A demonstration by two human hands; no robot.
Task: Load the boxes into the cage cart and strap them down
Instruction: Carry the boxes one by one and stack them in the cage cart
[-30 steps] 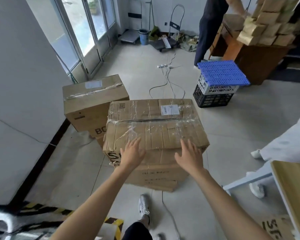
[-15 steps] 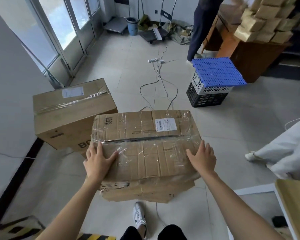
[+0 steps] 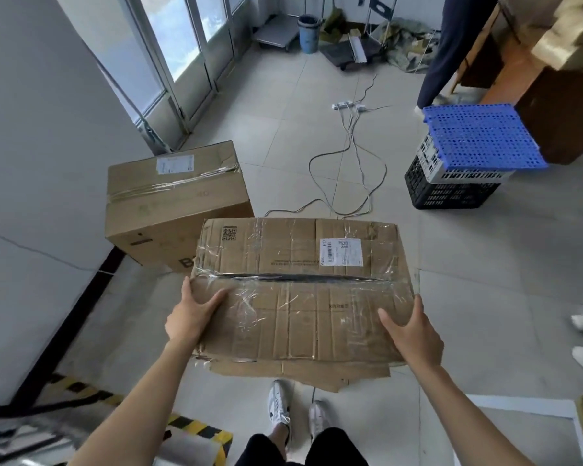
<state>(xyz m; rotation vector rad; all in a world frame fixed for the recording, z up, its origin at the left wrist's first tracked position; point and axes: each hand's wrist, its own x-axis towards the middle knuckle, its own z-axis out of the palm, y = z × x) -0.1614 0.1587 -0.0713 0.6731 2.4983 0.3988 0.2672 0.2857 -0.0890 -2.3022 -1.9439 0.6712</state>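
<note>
A worn cardboard box [image 3: 300, 290] wrapped in clear tape, with a white label on top, is held up in front of me. My left hand [image 3: 191, 314] grips its left edge, thumb on top and fingers down the side. My right hand [image 3: 413, 331] grips the right edge the same way. A second, cleaner brown box [image 3: 172, 203] stands on the floor behind it to the left, by the wall. The cage cart is not clearly in view; a yellow-black striped edge [image 3: 196, 432] shows at the lower left.
Cables and power strips [image 3: 347, 149] trail across the tiled floor ahead. Stacked crates with a blue lid [image 3: 468, 153] stand at right. Another person [image 3: 448, 52] stands by a desk piled with small boxes. My feet [image 3: 293, 415] are under the box.
My hands slid from the box's top out to its left and right edges and took hold. The box has come up off the floor toward me.
</note>
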